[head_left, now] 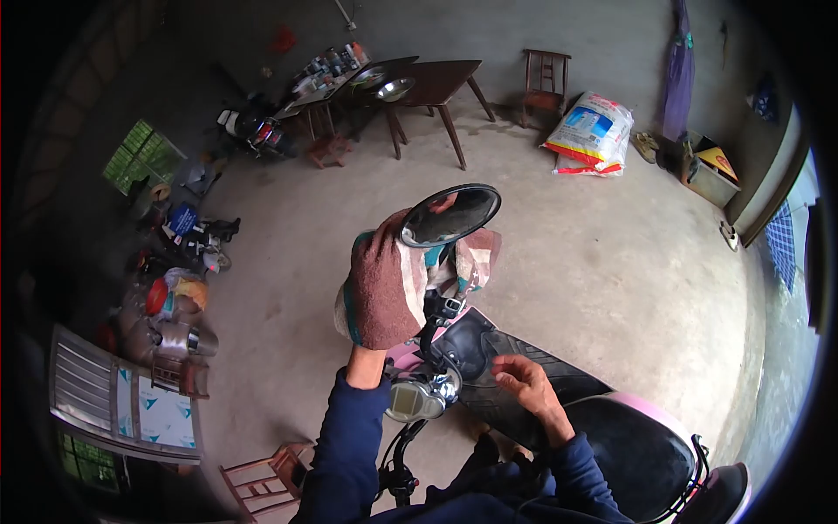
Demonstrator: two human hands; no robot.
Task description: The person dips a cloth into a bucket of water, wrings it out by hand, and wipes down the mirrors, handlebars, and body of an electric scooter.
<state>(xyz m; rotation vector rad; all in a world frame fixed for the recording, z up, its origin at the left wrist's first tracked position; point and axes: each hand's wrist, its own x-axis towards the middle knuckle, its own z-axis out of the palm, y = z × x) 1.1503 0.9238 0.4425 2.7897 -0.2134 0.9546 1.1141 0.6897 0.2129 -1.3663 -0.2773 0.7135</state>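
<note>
Draping over the hidden left hand, whose grip cannot be told, the cloth (384,293) at the mirror (452,217) should handle soft and light, best gripped by its folds; the right hand (529,387) is empty, fingers loosely parted.

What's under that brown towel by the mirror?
The left wrist goes in under the towel. The rest of that hand is covered, so whether it grips anything underneath can't be seen.
</note>
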